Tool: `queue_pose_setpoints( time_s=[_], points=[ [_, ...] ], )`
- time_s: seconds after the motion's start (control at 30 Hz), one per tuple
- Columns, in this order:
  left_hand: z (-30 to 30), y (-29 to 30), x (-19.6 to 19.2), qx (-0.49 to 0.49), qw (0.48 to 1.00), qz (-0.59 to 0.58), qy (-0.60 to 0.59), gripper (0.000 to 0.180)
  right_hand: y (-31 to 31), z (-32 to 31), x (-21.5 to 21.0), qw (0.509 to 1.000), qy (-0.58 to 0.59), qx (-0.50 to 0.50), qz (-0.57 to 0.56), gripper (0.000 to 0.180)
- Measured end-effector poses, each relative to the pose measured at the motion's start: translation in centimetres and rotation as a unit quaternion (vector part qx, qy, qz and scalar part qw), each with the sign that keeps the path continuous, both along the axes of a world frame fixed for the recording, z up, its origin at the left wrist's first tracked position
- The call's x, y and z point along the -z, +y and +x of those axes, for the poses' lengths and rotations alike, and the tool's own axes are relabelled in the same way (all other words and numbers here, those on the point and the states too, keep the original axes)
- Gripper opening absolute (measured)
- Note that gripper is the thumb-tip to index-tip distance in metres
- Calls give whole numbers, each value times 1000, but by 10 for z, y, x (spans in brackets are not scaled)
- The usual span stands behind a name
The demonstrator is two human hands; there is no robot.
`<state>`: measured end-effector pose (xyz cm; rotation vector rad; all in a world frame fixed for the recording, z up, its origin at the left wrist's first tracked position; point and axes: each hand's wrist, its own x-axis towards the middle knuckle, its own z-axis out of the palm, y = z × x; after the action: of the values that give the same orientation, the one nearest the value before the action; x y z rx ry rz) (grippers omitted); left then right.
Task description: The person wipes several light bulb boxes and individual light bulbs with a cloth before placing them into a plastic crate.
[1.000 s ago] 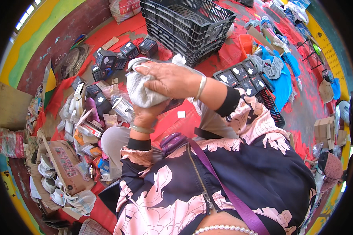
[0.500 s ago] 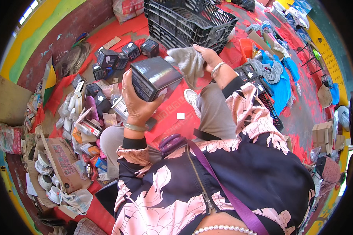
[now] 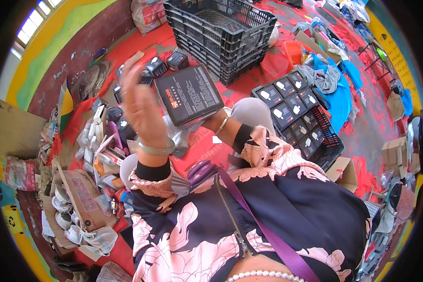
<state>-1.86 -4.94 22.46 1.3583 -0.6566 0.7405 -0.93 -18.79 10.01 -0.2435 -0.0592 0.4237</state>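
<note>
A black cardboard box point(image 3: 188, 96) with printed sides is held up in front of me, its printed face turned toward me. My right hand point(image 3: 213, 120) is under its near right side, supporting it; its fingers are hidden behind the box. Below the box hangs part of a grey cloth point(image 3: 179, 140); whether the right hand also grips it is hidden. Blurred by motion, my left hand point(image 3: 143, 105) is raised along the box's left side, fingers stretched upward and holding nothing. Several similar black boxes point(image 3: 156, 67) lie beyond it on the red floor covering.
To the right, a black crate point(image 3: 334, 149) is filled with rows of black boxes point(image 3: 284, 109). Stacked black crates point(image 3: 221, 49) stand ahead. Small packages point(image 3: 98, 150) are heaped at left, near a torn carton point(image 3: 82, 197). An orange basket point(image 3: 292, 52) sits far right.
My left hand has let go of the box and lifted beside it. The right hand has come from the far right to beneath the box, which has tilted to face me. The filled crate is now uncovered.
</note>
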Motion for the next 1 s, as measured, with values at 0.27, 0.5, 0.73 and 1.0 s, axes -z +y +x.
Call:
queue_pose_setpoints(
  time_s=[0.27, 0.5, 0.73, 1.0],
  points=[
    [-24, 8, 75, 304, 812, -231, 442, 47, -27, 15, 44, 997, 12, 53, -57, 40],
    [-26, 17, 92, 296, 765, -304, 485, 39, -29, 7, 39, 935, 92, 218, -262, 39],
    [-9, 37, 116, 132, 838, -241, 471, 28, -53, 7, -48, 842, -204, 312, -390, 54],
    [4, 42, 164, 154, 829, -233, 485, 40, 15, -14, -30, 260, -544, 217, -768, 50]
  ],
)
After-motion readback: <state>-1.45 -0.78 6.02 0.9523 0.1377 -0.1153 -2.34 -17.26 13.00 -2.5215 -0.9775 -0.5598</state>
